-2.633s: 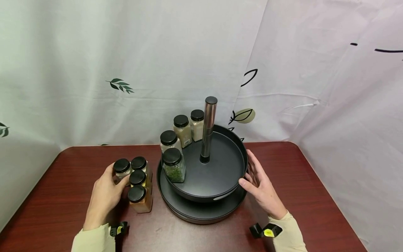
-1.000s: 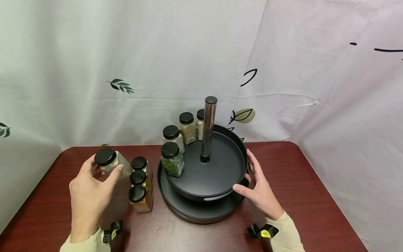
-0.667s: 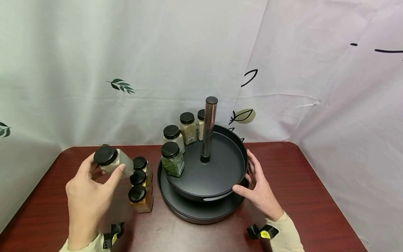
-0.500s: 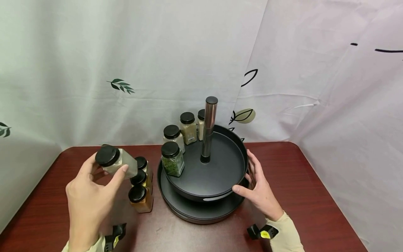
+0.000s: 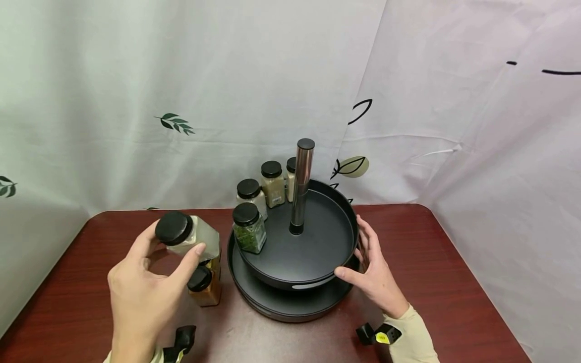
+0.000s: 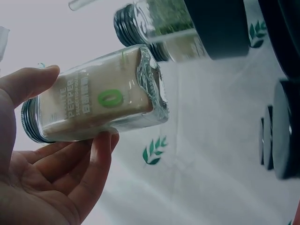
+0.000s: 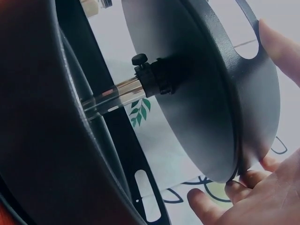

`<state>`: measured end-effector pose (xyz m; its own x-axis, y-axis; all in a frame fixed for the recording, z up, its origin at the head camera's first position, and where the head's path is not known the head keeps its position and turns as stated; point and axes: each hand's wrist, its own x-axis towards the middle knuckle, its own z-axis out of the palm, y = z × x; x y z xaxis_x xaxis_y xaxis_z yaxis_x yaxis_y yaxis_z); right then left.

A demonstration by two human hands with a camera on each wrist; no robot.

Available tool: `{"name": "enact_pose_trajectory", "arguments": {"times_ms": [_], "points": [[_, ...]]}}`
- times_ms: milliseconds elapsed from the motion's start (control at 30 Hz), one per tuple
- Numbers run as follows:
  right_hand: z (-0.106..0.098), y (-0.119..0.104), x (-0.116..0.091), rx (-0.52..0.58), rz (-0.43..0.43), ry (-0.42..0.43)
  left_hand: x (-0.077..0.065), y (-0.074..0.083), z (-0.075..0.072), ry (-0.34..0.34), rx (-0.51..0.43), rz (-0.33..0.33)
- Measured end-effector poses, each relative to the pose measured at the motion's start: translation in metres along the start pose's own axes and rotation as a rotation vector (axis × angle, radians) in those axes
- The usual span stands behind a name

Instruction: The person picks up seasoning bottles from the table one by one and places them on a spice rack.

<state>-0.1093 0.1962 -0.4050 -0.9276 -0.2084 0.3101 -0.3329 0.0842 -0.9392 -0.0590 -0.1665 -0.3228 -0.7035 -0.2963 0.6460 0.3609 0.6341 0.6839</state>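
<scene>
My left hand (image 5: 147,287) grips a square glass spice jar (image 6: 98,98) between thumb and fingers, held tilted above the table with its black lid to the left. "PEPPER" reads on its label in the left wrist view. At the table's middle stands a black two-tier turntable rack with a metal post (image 5: 301,186). Thumb and fingers of my right hand (image 5: 376,277) hold the right rim of its upper tray (image 5: 327,242). Along that tray's left side stand a green herb jar (image 5: 249,237) and several paler jars (image 5: 274,191).
A jar of orange-brown spice (image 5: 206,295) stands on the table left of the rack; the held jar largely hides others behind it. Below the upper tray is the wider lower tray (image 5: 290,312). A white patterned cloth (image 5: 227,101) hangs behind the table's back edge.
My left hand has lifted the pepper jar from the group on the table, tilted it and carried it right, over the other jars. The upper tray has turned slightly, moving its jars toward the back.
</scene>
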Motion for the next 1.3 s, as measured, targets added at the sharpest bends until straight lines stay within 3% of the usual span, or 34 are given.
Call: {"name": "enact_pose_trajectory", "arguments": {"times_ms": [267,600,1000,1300], "points": [[0.0,-0.001,0.0,-0.018,0.007,0.009,-0.004,0.009,0.008,0.0,-0.12,0.111],[0.001,-0.001,0.002,-0.002,0.003,0.005,-0.012,0.016,0.022,-0.04,-0.227,0.183],[0.001,-0.001,0.002,-0.011,0.009,0.006,-0.02,0.023,0.035,-0.12,-0.228,0.178],[0.0,-0.001,0.0,-0.026,0.021,0.006,-0.026,0.024,0.047,-0.201,-0.176,0.119]]}}
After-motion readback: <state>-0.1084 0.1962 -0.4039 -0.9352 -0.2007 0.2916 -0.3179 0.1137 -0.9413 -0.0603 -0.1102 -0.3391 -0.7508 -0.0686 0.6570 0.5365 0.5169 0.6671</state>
